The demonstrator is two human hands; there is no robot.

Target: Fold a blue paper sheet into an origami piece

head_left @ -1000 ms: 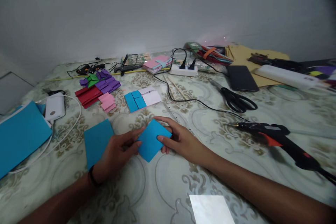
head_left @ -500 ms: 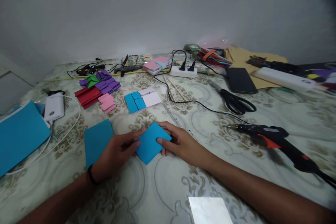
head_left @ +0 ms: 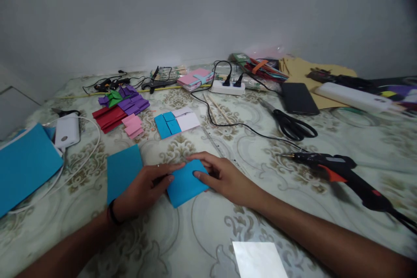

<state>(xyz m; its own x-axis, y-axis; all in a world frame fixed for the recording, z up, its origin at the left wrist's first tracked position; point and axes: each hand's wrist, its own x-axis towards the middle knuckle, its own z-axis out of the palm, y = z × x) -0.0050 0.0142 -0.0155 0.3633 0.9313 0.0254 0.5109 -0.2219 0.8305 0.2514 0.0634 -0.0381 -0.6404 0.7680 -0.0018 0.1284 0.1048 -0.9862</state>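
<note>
A small blue piece of paper [head_left: 186, 186] is held between both hands, low over the patterned tablecloth. My left hand [head_left: 151, 184] pinches its left edge, with a black band at the wrist. My right hand [head_left: 218, 176] grips the right side, thumb on top and the other fingers behind the paper, partly hidden. Just left of my left hand lies another blue sheet [head_left: 123, 168], partly covered by that hand. Beyond the hands are folded blue paper pieces [head_left: 167, 125] and white ones [head_left: 188, 120]. A white sheet [head_left: 259, 259] lies at the near edge of the view.
Black scissors [head_left: 289, 124] and a hot glue gun [head_left: 339, 171] lie at the right, its cord running to a white power strip [head_left: 228, 87]. Folded red paper [head_left: 109, 118] and purple paper [head_left: 133, 104] sit back left. A white power bank [head_left: 67, 131] lies beside a blue stack [head_left: 28, 169].
The blue paper has turned between my hands, from a diamond-like angle to a flatter one, and sits slightly lower. Both hands stay on it.
</note>
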